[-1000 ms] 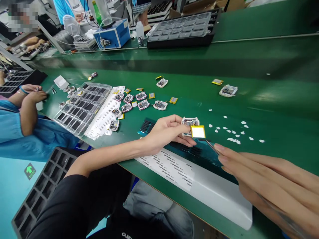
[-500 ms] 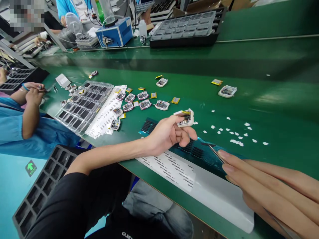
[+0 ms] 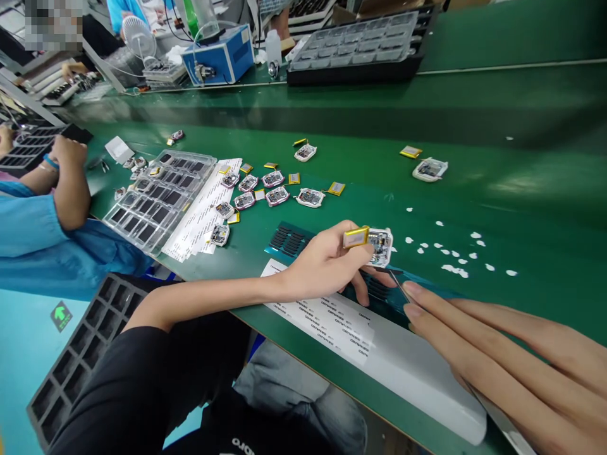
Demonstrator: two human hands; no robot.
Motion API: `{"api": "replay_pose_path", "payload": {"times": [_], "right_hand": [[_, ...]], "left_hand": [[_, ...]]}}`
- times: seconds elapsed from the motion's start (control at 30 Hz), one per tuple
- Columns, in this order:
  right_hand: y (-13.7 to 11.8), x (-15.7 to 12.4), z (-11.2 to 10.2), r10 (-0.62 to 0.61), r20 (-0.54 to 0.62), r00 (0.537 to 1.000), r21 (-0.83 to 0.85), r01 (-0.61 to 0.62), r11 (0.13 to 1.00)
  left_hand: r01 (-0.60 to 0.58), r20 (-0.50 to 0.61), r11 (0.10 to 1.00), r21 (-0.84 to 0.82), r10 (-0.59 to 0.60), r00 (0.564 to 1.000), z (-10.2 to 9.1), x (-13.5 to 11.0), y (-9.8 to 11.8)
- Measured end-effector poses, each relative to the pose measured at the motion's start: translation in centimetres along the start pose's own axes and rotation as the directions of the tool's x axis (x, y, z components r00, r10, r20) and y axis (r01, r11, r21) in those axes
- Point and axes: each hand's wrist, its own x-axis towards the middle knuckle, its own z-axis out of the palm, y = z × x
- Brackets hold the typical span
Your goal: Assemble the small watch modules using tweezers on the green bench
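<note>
**Casing turned and lowered to meet the tweezers**

The left hand (image 3: 327,262) pinched a small white device casing (image 3: 380,246) between thumb and fingertips, low over the green desk (image 3: 521,208). Half a second before, the hand had been lifted higher with the casing tilted away. Now it had come back down, and the circuit board inside faced up and toward the viewer. The yellow-edged battery (image 3: 356,237), which a second before had shown its flat silver face, was seen edge-on against the casing's left side. The right hand (image 3: 497,354), fingers long and close together, gripped thin metal tweezers (image 3: 401,287). Their tip had drawn nearer and pointed just below the casing. The open side seemed turned to meet the tool.

The left hand's lower fingers rested on a teal sheet (image 3: 291,240) of black strips, covering part of it. A printed label strip (image 3: 327,319) lay at the desk's near edge. The battery crowded the casing's left side. White scraps (image 3: 450,253) were scattered to the right.

Farther left lay loose casings (image 3: 265,189) with batteries and a clear tray (image 3: 156,199) of dark parts. A co-worker's arm (image 3: 66,189) in a blue sleeve rested at the far left. One more casing (image 3: 429,169) sat alone, well apart.
</note>
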Motion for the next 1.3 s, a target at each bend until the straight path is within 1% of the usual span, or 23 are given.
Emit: {"api": "replay_pose_path", "payload": {"times": [0.07, 0.23, 0.5, 0.63, 0.73, 0.93, 1.17, 1.3], "right_hand": [[-0.2, 0.1, 0.3, -0.010, -0.019, 1.000, -0.024, 0.010, 1.000], [-0.3, 0.3, 0.4, -0.029, -0.018, 0.999, -0.039, 0.028, 0.999], [0.3, 0.5, 0.6, -0.092, -0.011, 0.996, -0.031, 0.092, 0.995], [0.5, 0.7, 0.4, -0.122, -0.013, 0.992, -0.011, 0.122, 0.993], [0.7, 0.8, 0.3, -0.094, -0.008, 0.996, 0.006, 0.094, 0.996], [1.5, 0.4, 1.0, -0.135, -0.051, 0.990, 0.012, 0.136, 0.991], [0.8, 0.6, 1.2, -0.049, -0.042, 0.998, 0.063, 0.052, 0.997], [0.4, 1.3, 1.5, -0.019, -0.109, 0.994, 0.105, 0.030, 0.994]], "left_hand": [[-0.013, 0.004, 1.000, -0.010, 0.013, 1.000, 0.1, -0.1, -0.1], [-0.056, -0.007, 0.998, 0.016, 0.056, 0.998, 0.5, -0.6, -0.3], [-0.038, 0.000, 0.998, 0.058, 0.038, 0.999, 0.6, -0.7, -0.4], [-0.042, -0.009, 0.991, 0.124, 0.043, 0.999, 0.6, -0.8, -0.4], [-0.056, -0.016, 0.980, 0.193, 0.060, 0.998, 0.6, -0.9, -0.3], [-0.073, -0.015, 0.953, 0.293, 0.081, 0.997, 0.6, -0.9, -0.1], [-0.099, -0.016, 0.940, 0.327, 0.110, 0.994, 0.7, -1.0, -0.3], [-0.136, -0.010, 0.934, 0.330, 0.147, 0.989, 0.5, -1.0, -1.0]]}}
